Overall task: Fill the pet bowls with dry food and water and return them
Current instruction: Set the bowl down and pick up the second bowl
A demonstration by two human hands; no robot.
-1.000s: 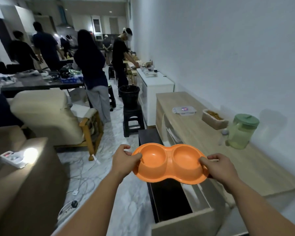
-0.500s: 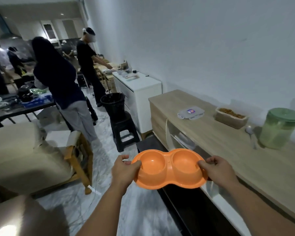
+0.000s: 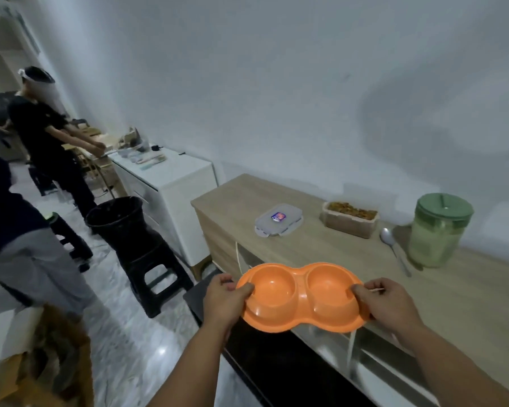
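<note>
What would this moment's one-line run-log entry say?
phase: carrying | left hand, right hand: grip orange double bowl, empty | dry food tub, pitcher, spoon: on counter

We count one orange plastic double pet bowl (image 3: 301, 295) | one clear tub of brown dry food (image 3: 349, 219) | one clear flat lid (image 3: 278, 219) | one metal spoon (image 3: 393, 248) | one green-lidded jug (image 3: 437, 229) | two black plastic stools (image 3: 156, 277)

Fingers of both hands hidden under the rim of the orange double bowl (image 3: 301, 296) (only thumbs on top). Label on the container lid (image 3: 278, 219) too small to read. Bystander at left (image 3: 21, 230) cut by the frame edge. Brown object bottom left (image 3: 53, 365) blurred.
</note>
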